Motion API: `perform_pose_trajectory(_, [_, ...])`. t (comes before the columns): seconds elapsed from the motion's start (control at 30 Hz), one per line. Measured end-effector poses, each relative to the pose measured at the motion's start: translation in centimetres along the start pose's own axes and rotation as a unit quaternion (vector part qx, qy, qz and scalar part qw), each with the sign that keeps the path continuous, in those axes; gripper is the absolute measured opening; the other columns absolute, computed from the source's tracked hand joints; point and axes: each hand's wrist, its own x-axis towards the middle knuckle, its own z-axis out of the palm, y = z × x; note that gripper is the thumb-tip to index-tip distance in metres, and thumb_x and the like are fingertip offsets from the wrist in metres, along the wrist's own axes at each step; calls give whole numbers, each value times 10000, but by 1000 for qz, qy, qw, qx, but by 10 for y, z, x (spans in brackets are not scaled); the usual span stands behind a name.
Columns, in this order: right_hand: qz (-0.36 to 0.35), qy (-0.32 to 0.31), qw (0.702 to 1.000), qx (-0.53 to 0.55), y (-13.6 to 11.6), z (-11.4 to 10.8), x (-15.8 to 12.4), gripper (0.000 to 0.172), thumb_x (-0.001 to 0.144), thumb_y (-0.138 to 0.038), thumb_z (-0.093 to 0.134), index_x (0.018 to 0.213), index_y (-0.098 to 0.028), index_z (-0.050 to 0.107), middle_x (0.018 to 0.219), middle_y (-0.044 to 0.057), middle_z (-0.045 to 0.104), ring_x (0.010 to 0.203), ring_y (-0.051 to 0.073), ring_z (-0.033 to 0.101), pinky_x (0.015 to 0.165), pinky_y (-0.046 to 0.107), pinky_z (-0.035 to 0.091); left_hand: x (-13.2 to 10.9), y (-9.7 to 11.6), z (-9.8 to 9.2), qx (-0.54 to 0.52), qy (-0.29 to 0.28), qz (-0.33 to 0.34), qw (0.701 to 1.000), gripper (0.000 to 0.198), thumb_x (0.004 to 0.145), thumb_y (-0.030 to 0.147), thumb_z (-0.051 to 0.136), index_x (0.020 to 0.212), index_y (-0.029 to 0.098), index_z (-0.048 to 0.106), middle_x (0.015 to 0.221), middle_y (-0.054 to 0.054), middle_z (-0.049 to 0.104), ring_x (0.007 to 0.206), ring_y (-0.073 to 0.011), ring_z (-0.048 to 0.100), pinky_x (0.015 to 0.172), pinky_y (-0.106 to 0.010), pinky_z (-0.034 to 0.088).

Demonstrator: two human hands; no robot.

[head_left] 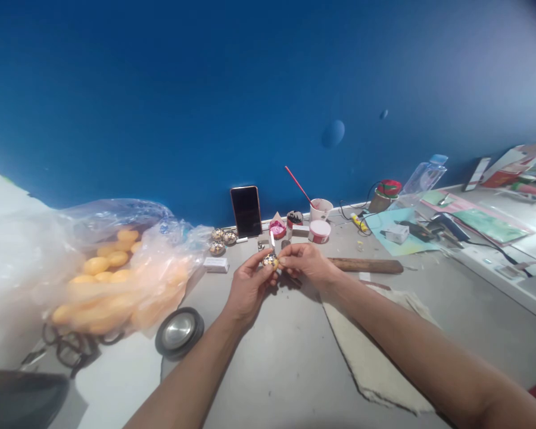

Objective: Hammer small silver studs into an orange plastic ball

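My left hand [249, 286] pinches a small round decorated ornament [270, 260] between thumb and fingertips, above the grey table [272, 369]. My right hand [304, 261] is closed in a pinch right beside the ornament, touching its right side; a thin white stick [272, 238] rises from between the hands. What the right fingers grip is too small to name for sure. Similar glittering round ornaments [223, 240] lie further back near the wall.
A clear bag of yellow-orange balls [111, 280] fills the left. A round metal lid [179, 332] lies near my left forearm. A phone [246, 211] leans on the blue wall, with cups and small pots [320, 220] beside it. A wooden stick [366, 266] and a cloth [375, 351] lie right.
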Motion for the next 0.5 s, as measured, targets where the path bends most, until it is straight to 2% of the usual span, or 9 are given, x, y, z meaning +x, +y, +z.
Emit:
perform_pose_trajectory(0.3, [-4,4,1000,2,-1,1,-1,264,695,-360,880,786,-165,728,550,-27,604,447,98,501,418,220,368,0,0,1,0,4,1,1000,594,645,261,964,1185,156,743,848,-44,742,630,-99,623,618,-232,516])
perform_pose_trajectory(0.5, [-17,7,999,-29,-5,4,-2,257,700,-378,855,774,-164,734,527,-23,598,441,87,453,408,211,317,0,0,0,10,7,6,1000,597,649,275,961,1194,152,751,863,-61,757,646,-115,640,617,-247,525])
